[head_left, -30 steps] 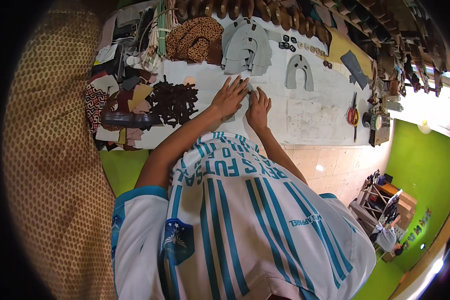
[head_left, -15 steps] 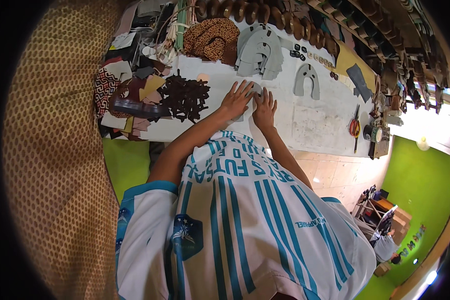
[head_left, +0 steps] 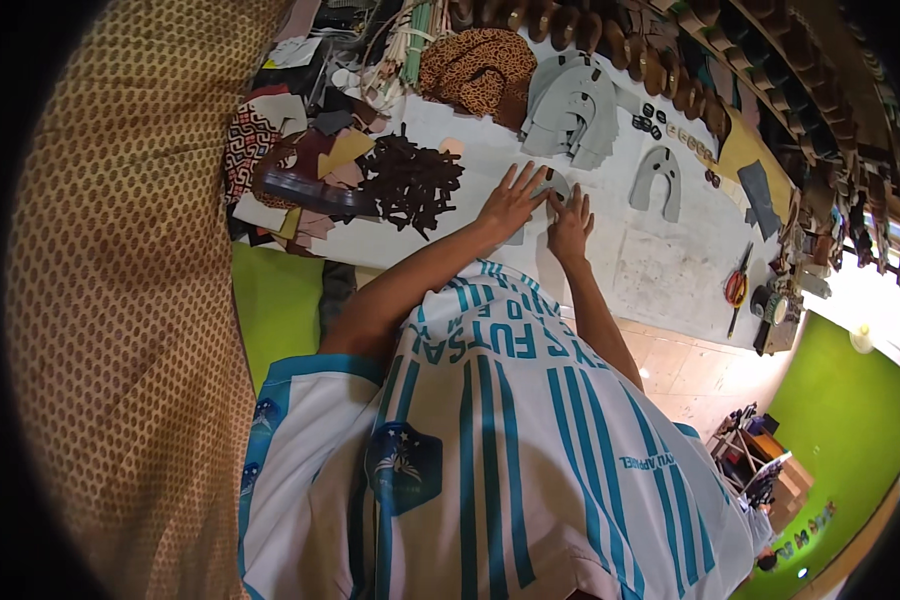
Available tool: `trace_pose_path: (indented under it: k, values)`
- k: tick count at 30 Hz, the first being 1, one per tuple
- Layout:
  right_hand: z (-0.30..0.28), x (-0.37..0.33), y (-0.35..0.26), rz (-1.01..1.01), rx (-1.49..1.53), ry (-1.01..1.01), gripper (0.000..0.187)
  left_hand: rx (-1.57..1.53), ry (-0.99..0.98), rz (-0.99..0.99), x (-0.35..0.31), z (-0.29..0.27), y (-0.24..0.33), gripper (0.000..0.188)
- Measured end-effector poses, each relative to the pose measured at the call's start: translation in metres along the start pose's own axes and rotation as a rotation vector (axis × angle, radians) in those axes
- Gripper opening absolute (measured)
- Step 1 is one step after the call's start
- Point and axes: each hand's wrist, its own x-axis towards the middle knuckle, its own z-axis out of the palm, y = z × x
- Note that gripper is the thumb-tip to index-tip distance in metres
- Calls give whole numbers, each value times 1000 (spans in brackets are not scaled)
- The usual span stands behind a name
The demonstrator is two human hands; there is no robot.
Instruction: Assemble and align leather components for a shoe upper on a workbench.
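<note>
A grey horseshoe-shaped cut piece (head_left: 559,186) lies on the white worktable (head_left: 660,255) under both my hands, with a small dark tab at its curved top. My left hand (head_left: 510,210) rests flat on its left side, fingers spread. My right hand (head_left: 571,232) presses on its right side, the thumb near the tab and the other fingers stretched out. Much of the piece is hidden beneath the hands. Just beyond is a pile of similar grey pieces (head_left: 573,108). A single one (head_left: 657,183) lies flat to the right.
Left of my hands sit a heap of dark brown strips (head_left: 410,183), a dark shoe (head_left: 310,190) and material scraps. Leopard-print material (head_left: 478,72) lies behind. Small dark and tan pieces (head_left: 647,120) lie far right of the pile, with scissors (head_left: 737,288) near the right edge.
The view has shifted, so the table and hands appear farther right. Both hands stay on the grey piece; more of its curved top and dark tab now shows between them.
</note>
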Motion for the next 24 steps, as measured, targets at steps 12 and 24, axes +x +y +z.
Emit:
trace_pose_path:
  k: [12,24]
  values:
    - [18,0,5,-99,-41,118,66,86,-20,27,5,-10,4,68]
    - [9,27,-106,-550,28,117,59,-35,334,-352,-120,-69,-128,22]
